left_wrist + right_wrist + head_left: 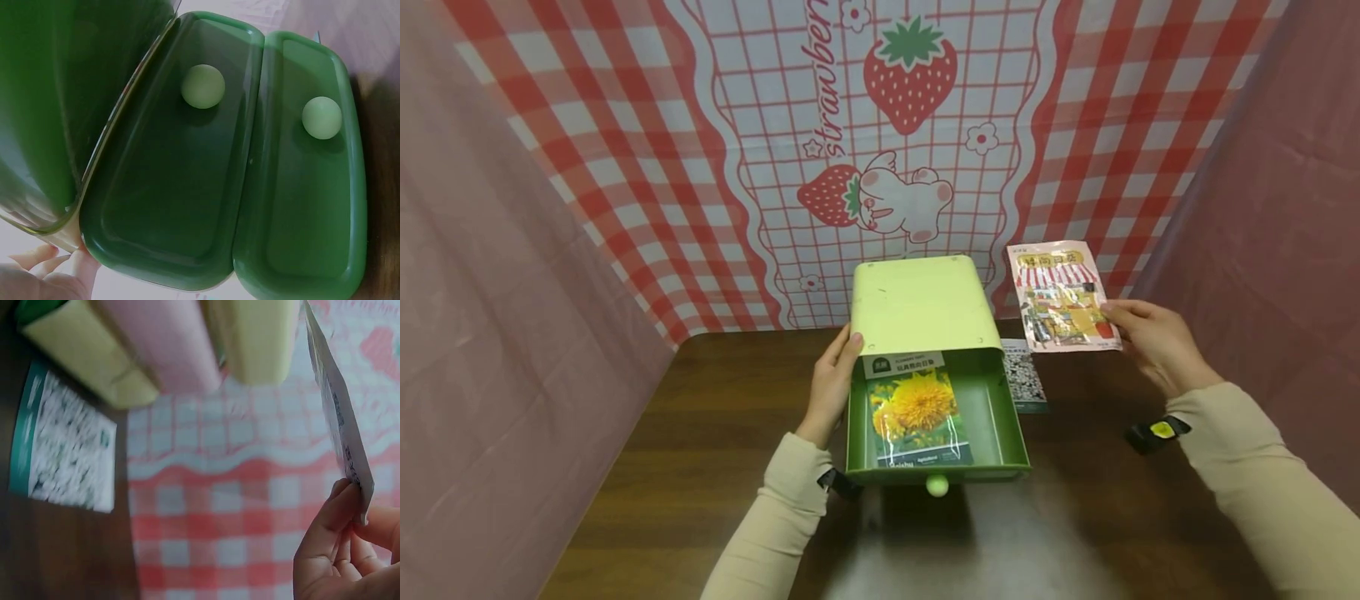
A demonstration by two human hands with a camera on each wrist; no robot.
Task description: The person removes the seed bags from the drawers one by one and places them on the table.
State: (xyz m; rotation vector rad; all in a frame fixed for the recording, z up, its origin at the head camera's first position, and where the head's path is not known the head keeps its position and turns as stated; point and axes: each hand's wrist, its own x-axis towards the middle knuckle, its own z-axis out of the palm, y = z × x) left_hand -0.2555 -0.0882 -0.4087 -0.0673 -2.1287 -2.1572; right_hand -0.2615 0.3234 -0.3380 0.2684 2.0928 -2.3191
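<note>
A small drawer cabinet (925,304) with a pale yellow-green top stands on the table, its green top drawer (988,417) pulled out. Inside that drawer lies a seed packet with yellow flowers (917,412). My left hand (833,379) rests against the cabinet's left side; in the left wrist view, part of this hand (56,275) shows low at the left. Off to the right of the cabinet, my right hand (1161,346) pinches a pink packet (1063,296) by its edge. The right wrist view shows that packet (337,419) nearly edge-on between thumb and fingers.
A packet with small white flowers (1024,379) lies on the brown table (737,417) beside the cabinet's right side. Two lower green drawers (169,187) with round knobs are pushed in. Behind stands a red-and-white checked cloth (647,125) with strawberry prints.
</note>
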